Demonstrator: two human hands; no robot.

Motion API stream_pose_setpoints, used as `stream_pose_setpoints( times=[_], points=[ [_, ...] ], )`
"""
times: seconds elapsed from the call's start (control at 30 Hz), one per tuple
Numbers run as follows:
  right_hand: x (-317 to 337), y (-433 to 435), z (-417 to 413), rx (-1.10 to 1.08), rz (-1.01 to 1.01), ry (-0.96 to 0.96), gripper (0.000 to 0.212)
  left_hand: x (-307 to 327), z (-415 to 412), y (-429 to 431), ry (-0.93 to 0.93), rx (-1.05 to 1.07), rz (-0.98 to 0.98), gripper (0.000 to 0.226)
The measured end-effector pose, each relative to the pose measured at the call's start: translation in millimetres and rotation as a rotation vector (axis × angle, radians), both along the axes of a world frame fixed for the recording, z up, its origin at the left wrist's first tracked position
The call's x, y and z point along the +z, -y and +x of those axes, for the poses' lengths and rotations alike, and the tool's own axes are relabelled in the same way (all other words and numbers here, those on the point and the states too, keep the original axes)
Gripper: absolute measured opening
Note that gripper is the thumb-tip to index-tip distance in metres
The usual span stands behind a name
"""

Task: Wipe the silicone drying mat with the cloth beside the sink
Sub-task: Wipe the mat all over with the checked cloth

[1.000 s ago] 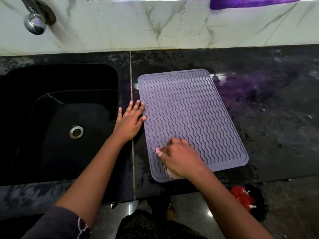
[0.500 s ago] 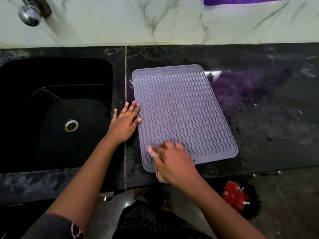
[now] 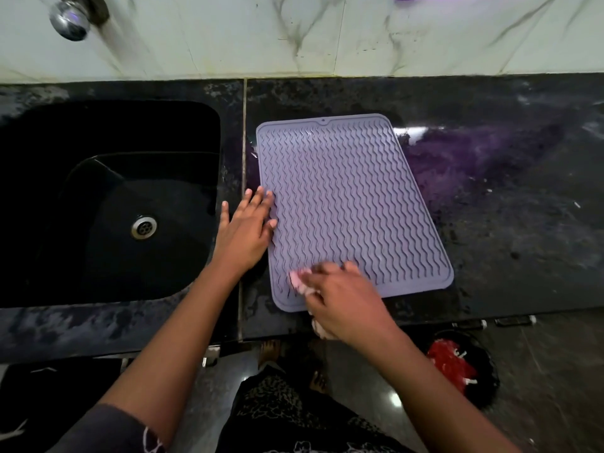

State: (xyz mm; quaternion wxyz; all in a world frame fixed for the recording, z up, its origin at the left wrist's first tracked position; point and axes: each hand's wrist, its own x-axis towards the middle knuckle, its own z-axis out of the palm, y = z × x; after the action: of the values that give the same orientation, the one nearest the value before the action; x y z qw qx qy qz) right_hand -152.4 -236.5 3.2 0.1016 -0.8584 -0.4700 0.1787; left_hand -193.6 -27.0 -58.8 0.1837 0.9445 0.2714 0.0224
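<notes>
- Fingers [image 3: 260, 199] of our left hand [image 3: 243, 233] lie straight and a little spread. They press flat on the left edge of the mat [image 3: 346, 197], on the side toward the sink [image 3: 114, 191].
- Our right hand [image 3: 343, 302] has its fingers curled over a pale pink cloth [image 3: 299, 279], bunched against the near left corner of the mat. The hand is blurred, so how tightly we grip the cloth is hard to say.
- We see the mat lying flat on the dark bench [image 3: 490, 240], just right of the sink. Its long axis runs away from us and leans slightly left toward the wall.
- From the right-hand fingers, nearly all the ribbed surface lies ahead and to the right. We judge the next stroke should go forward along that long axis.
- Our right hand is the nearer one for this, while the left serves to pin the mat.
</notes>
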Motion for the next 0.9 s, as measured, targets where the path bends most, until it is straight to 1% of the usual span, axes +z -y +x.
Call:
stream_pose_setpoints(
  times=[0.07,0.2,0.27,0.33,0.4,0.5,0.57,0.63,0.73,0.77,0.83,0.9],
  points=[
    [-4.1,-16.7,-9.8,-0.036,0.044,0.105,0.045,-2.9,-6.2,9.7,-0.011,-0.023,0.023,0.053],
    [-15.6,-10.4,-29.5,0.123,-0.040,0.185,0.048,-6.0,-8.1,7.6,-0.031,-0.034,0.006,0.052],
    [-12.3,11.8,-29.3,0.210,-0.044,0.201,0.049,-7.2,-8.8,6.1,-0.020,-0.044,0.015,0.052],
    [-9.1,33.0,-24.7,0.259,-0.089,0.150,0.047,-9.0,-9.7,7.4,-0.003,-0.036,0.028,0.052],
    [-6.5,47.8,-11.4,0.171,-0.148,0.109,0.044,-8.9,-10.3,9.7,0.003,-0.031,0.036,0.051],
    [1.3,52.1,-5.6,-0.030,-0.207,0.217,0.042,-7.7,-10.7,10.1,0.024,-0.025,0.032,0.051],
    [3.9,42.7,-22.1,-0.044,-0.244,0.213,0.041,-6.5,-10.4,9.2,0.063,-0.018,-0.001,0.049],
    [3.2,29.5,-46.8,0.014,-0.201,0.157,0.040,-4.7,-10.6,6.4,0.105,-0.002,-0.053,0.046],
    [2.7,13.2,-61.9,0.088,-0.024,0.016,0.043,-1.6,-10.5,-1.5,0.139,0.002,-0.083,0.044],
    [3.1,9.8,-56.6,0.077,0.022,0.014,0.044,-0.9,-10.5,-4.3,0.142,-0.005,-0.086,0.044],
    [0.7,2.0,-35.4,0.000,0.106,0.113,0.043,-0.5,-10.6,-8.9,0.143,-0.011,-0.100,0.046],
    [-3.2,-11.5,-4.6,-0.067,0.119,0.233,0.041,-1.8,-11.1,-9.5,0.143,-0.013,-0.104,0.046]
  ],
)
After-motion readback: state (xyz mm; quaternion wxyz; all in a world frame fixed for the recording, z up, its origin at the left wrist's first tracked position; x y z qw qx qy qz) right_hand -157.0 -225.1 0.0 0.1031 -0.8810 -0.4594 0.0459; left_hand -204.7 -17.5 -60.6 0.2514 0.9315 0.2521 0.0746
